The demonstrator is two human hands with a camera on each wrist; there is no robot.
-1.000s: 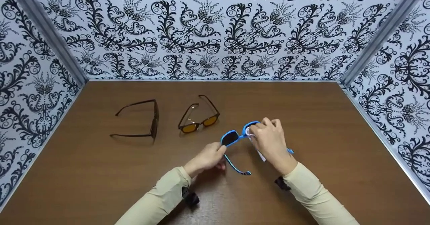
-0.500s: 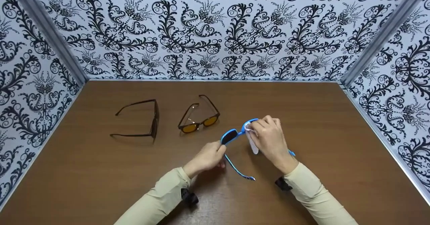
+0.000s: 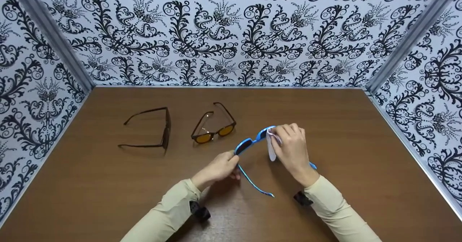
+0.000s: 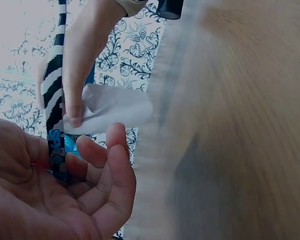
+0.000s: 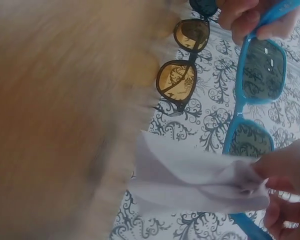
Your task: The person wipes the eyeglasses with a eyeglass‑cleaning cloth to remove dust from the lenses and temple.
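Blue-framed sunglasses (image 3: 244, 146) with dark lenses are held up above the table, temples unfolded toward the person. My left hand (image 3: 218, 168) pinches them at the left hinge; in the left wrist view that temple (image 4: 53, 95) shows black and white stripes. With bent fingers my right hand (image 3: 291, 148) pinches a pale cloth (image 3: 271, 150) against the right lens. In the right wrist view the cloth (image 5: 190, 175) hangs loosely from the fingers, covering part of the lower lens (image 5: 250, 140). The right temple is mostly hidden behind the right hand.
Amber-lensed glasses (image 3: 213, 135) lie open on the brown table (image 3: 126, 191), left of the held pair. Farther left, dark-framed glasses (image 3: 166, 128) stand with temples spread. Patterned walls (image 3: 231, 36) enclose the back and sides.
The blue sunglasses have tilted and shifted slightly left and up with my left hand. The cloth has moved on the right lens, more of it now hanging below my right hand.
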